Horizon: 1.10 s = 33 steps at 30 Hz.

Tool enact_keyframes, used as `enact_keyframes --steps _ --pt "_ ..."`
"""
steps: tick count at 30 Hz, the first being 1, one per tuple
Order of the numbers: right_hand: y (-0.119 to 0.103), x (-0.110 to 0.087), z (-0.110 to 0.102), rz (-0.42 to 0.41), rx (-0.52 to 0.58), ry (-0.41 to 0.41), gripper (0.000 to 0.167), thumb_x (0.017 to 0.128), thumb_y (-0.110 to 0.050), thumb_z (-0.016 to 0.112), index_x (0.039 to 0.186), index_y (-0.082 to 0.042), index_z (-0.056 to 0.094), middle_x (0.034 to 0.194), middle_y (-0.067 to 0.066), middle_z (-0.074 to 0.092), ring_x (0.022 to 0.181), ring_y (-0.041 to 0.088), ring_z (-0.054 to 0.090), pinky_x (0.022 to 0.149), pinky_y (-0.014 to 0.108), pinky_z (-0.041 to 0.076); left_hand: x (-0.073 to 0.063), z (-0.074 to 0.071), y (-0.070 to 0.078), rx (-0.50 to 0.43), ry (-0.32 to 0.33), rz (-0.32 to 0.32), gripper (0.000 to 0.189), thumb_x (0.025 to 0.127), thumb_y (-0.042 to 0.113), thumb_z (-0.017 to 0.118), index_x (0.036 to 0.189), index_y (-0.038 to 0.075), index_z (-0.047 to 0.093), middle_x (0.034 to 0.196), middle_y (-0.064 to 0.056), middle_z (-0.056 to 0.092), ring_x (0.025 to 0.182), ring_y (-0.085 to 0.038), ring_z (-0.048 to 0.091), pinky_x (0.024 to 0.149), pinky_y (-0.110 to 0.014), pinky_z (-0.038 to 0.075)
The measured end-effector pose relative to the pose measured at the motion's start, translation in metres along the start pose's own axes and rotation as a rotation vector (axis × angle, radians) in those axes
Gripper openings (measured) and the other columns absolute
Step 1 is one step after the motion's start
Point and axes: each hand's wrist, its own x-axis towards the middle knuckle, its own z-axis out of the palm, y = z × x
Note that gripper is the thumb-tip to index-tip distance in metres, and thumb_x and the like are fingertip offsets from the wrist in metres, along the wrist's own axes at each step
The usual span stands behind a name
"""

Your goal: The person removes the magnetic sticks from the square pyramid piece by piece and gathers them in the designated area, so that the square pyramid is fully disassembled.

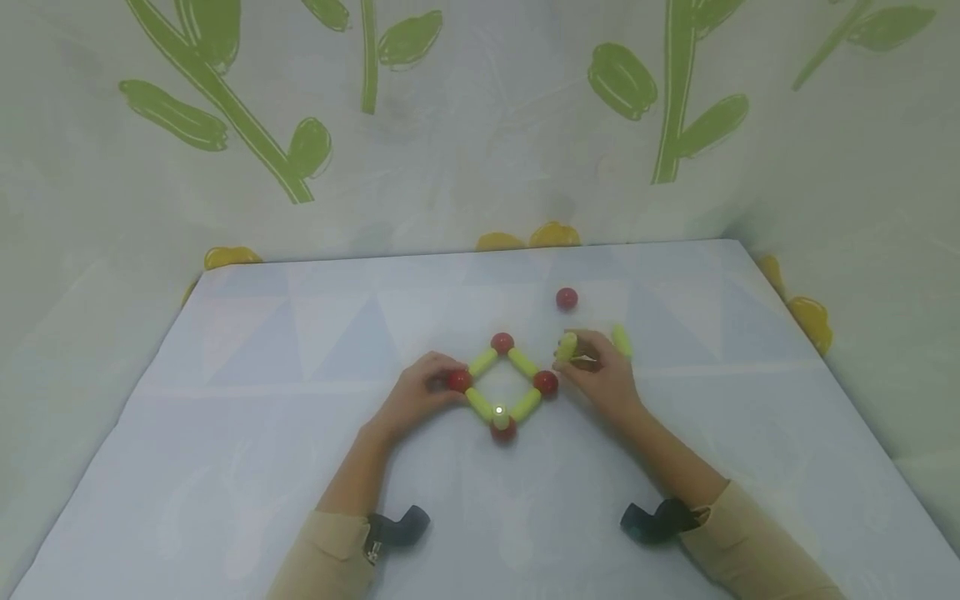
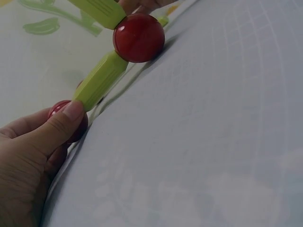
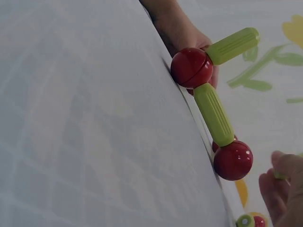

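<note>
On the table lies a diamond of red balls joined by green rods, seemingly a magnetic ball-and-rod set. My left hand (image 1: 420, 387) holds the diamond's left red ball (image 1: 459, 381); in the left wrist view its thumb presses where a green rod (image 2: 101, 81) meets that ball. From the near red ball (image 1: 503, 432) another green rod (image 3: 234, 46) sticks upward. My right hand (image 1: 603, 379) pinches a separate green rod (image 1: 567, 347) just right of the diamond's right red ball (image 1: 546, 383), apart from it. The far red ball (image 1: 502, 342) is untouched.
A loose red ball (image 1: 567, 298) lies beyond the right hand. Another green rod (image 1: 622, 341) lies just past that hand, partly hidden by it. A wall (image 1: 480, 167) painted with green leaves rises behind the table's far edge.
</note>
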Motion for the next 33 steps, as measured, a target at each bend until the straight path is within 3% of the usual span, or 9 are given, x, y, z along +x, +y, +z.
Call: enact_keyframes --steps 3,8,13,17,21,24,29,33 --pt "-0.002 0.004 -0.007 -0.006 0.033 0.044 0.054 0.078 0.005 0.071 0.126 -0.002 0.048 0.121 0.012 0.051 0.083 0.002 0.058 0.075 0.012 0.051 0.0 0.0 0.0 -0.002 0.002 0.005 0.041 0.074 0.014 0.079 0.113 0.017 0.066 0.107 0.004 0.062 0.103 -0.012 0.058 0.09 -0.025 0.049" --pt "-0.016 0.012 -0.024 -0.111 0.037 0.093 0.04 0.077 0.013 0.068 0.114 0.008 0.054 0.127 0.022 0.048 0.078 0.003 0.055 0.075 0.01 0.05 0.001 0.0 -0.001 -0.02 0.003 0.009 0.041 0.073 0.014 0.08 0.112 0.017 0.067 0.107 0.002 0.063 0.103 -0.013 0.058 0.09 -0.026 0.049" --pt "-0.024 0.016 -0.04 -0.104 -0.062 0.075 0.039 0.075 0.011 0.071 0.111 0.009 0.056 0.124 0.023 0.051 0.079 -0.003 0.055 0.077 0.008 0.048 0.001 0.001 -0.003 -0.009 0.002 0.007 0.042 0.073 0.015 0.08 0.113 0.018 0.066 0.107 0.004 0.062 0.102 -0.012 0.058 0.09 -0.026 0.049" --pt "-0.008 0.023 -0.057 -0.035 -0.098 0.012 0.047 0.077 0.005 0.073 0.12 0.002 0.055 0.127 0.017 0.052 0.085 0.0 0.057 0.081 0.014 0.05 0.001 0.001 -0.003 -0.003 0.002 0.004 0.042 0.073 0.014 0.08 0.112 0.019 0.066 0.107 0.007 0.062 0.102 -0.01 0.058 0.09 -0.026 0.049" --pt "0.01 0.03 -0.081 0.078 -0.174 -0.116 0.061 0.081 -0.012 0.074 0.135 -0.008 0.047 0.131 0.012 0.052 0.108 0.021 0.058 0.098 0.043 0.046 0.001 0.001 -0.003 -0.006 0.003 0.004 0.042 0.073 0.013 0.08 0.112 0.019 0.066 0.107 0.009 0.061 0.102 -0.009 0.057 0.09 -0.026 0.049" --pt "0.017 0.032 -0.097 0.116 -0.202 -0.176 0.067 0.081 -0.018 0.075 0.139 -0.009 0.043 0.135 0.013 0.05 0.12 0.029 0.051 0.1 0.057 0.038 0.001 0.001 -0.002 -0.008 0.004 0.0 0.042 0.073 0.013 0.08 0.112 0.02 0.066 0.107 0.01 0.061 0.102 -0.009 0.057 0.09 -0.026 0.049" --pt "0.031 0.032 -0.119 0.159 -0.19 -0.164 0.066 0.082 -0.018 0.074 0.139 -0.01 0.043 0.139 0.012 0.048 0.123 0.029 0.046 0.102 0.056 0.036 0.0 0.001 -0.003 -0.008 0.006 0.013 0.042 0.073 0.013 0.08 0.113 0.019 0.066 0.107 0.008 0.062 0.102 -0.01 0.057 0.089 -0.025 0.049" --pt "0.043 0.03 -0.133 0.178 -0.199 -0.147 0.065 0.082 -0.015 0.074 0.139 -0.011 0.044 0.139 0.005 0.049 0.12 0.01 0.046 0.103 0.052 0.035 0.0 0.001 -0.002 -0.008 0.009 0.031 0.042 0.073 0.012 0.08 0.113 0.017 0.066 0.108 0.005 0.062 0.102 -0.012 0.058 0.089 -0.024 0.049"
